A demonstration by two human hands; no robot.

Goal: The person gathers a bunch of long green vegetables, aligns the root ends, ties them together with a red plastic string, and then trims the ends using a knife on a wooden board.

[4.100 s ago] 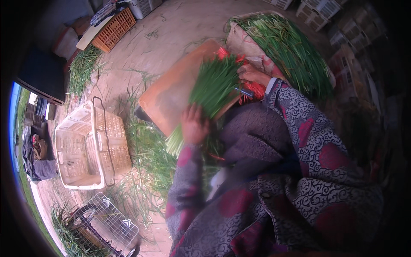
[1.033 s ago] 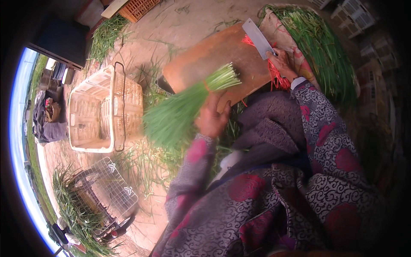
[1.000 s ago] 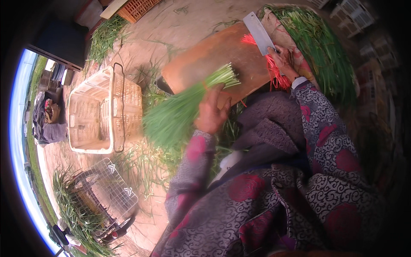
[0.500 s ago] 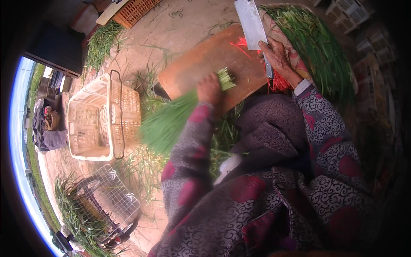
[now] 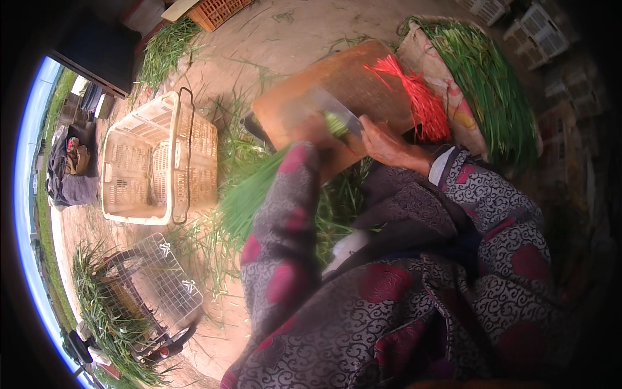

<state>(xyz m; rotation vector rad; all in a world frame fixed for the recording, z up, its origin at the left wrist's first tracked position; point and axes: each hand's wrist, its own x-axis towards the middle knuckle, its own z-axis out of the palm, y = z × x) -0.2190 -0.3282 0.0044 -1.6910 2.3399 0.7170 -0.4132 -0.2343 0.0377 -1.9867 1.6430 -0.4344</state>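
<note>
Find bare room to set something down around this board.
The board has a bare strip between the knife and the red ties; the floor beyond its far edge is mostly bare. Crowded: the board's near side, with left hand, right hand and green bundle; also the leafy floor by the white crate.

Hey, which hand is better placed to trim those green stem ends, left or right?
Probably the right hand: it holds the cleaver, its blade close by the stem ends, while the left hand, though blurred, holds the green bunch.
</note>
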